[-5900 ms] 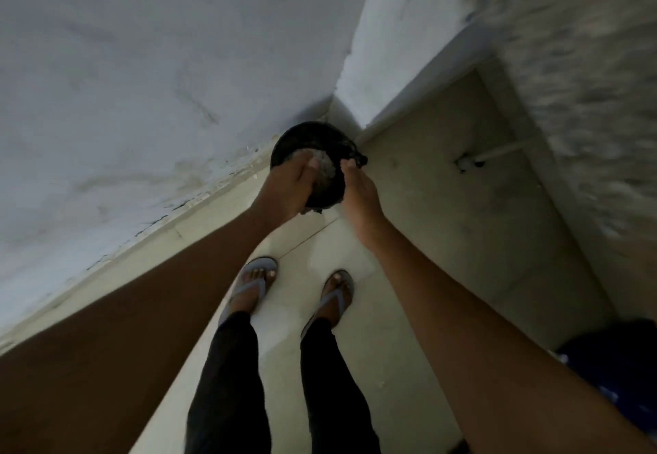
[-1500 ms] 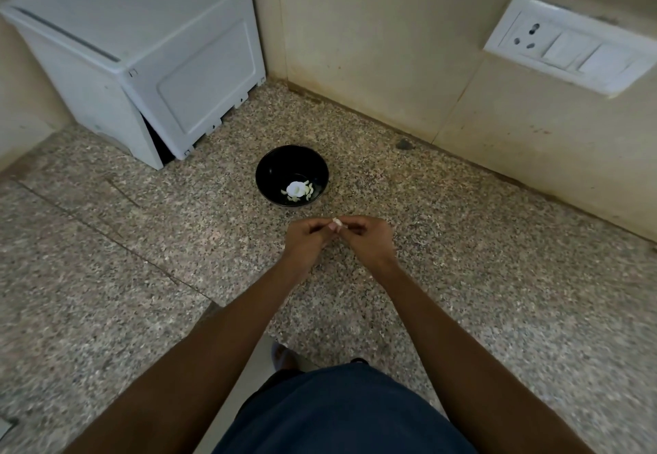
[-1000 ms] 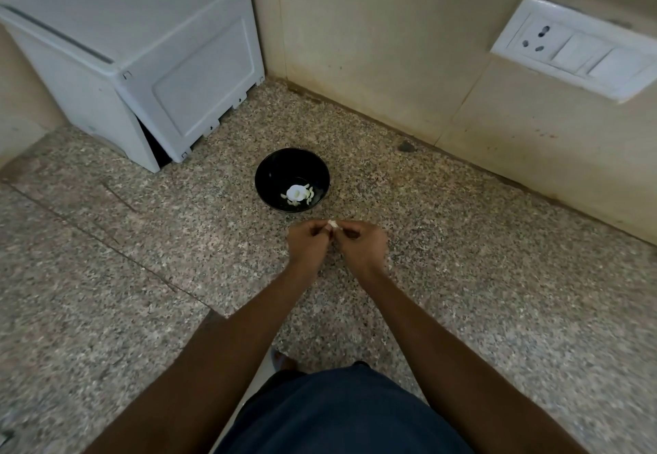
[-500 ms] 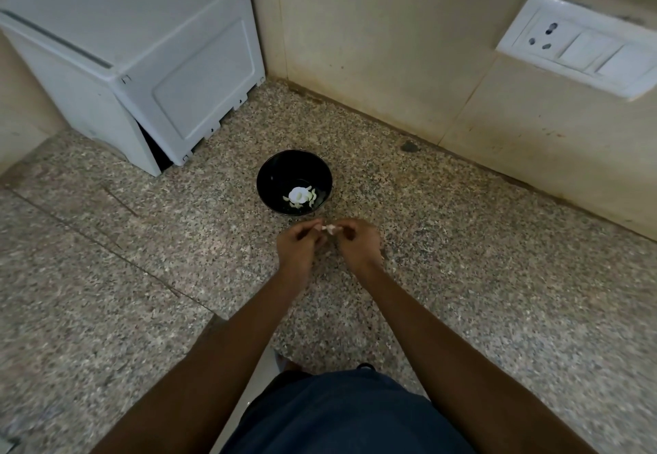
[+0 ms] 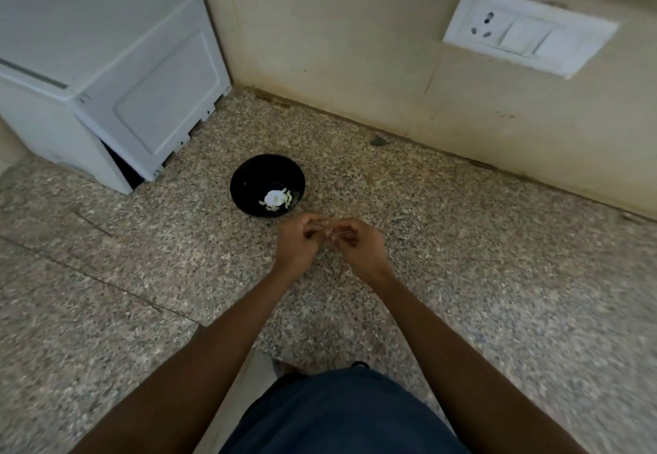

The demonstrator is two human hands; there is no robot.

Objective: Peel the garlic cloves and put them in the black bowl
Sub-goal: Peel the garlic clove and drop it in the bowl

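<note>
Garlic clove [image 5: 329, 230], tiny & partly hidden, pinched between fingertips of both hands just in front of the bowl [image 5: 249, 183]. Left hand [image 5: 298, 244] grip narrow on clove; right hand [image 5: 358, 246] grip narrow on it too, thumbs almost touching. Bowl sits on worktop [image 5: 462, 240] w/ pale garlic pieces [image 5: 275, 199] inside. White box [image 5: 106, 73] back-left; switch plate [image 5: 526, 32] on wall.

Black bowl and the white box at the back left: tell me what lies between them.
Nothing: in the head view only bare speckled granite countertop separates the black bowl from the white box.
</note>
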